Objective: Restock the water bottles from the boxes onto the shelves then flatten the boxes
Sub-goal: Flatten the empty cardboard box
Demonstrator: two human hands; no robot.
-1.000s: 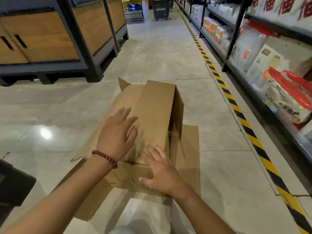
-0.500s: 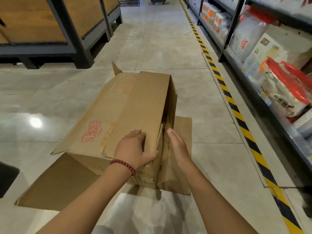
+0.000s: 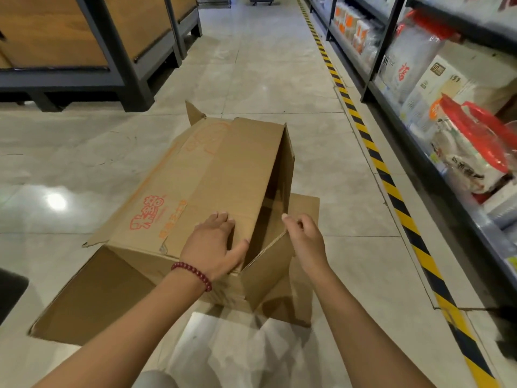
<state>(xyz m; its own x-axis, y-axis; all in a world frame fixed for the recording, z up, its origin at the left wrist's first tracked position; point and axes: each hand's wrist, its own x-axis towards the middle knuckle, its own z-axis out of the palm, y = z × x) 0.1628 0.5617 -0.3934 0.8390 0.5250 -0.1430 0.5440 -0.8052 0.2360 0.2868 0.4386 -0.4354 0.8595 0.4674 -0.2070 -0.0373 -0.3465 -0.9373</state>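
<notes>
Head view: a cardboard box (image 3: 212, 175) is seen lying on its side on the tiled floor (image 3: 279, 65), set on flattened cardboard (image 3: 92, 298), its open end turned right; red print is borne on its upper panel. The left hand (image 3: 214, 247), a red bead bracelet (image 3: 193, 274) worn at its wrist, is laid on that panel, fingers together, thumb hooked over the near edge. The right hand (image 3: 306, 239) is curled, thumb and forefinger pinching the side flap (image 3: 272, 270). Stocked shelves (image 3: 436, 88) are noted at right, bordered by hazard tape (image 3: 391, 191).
</notes>
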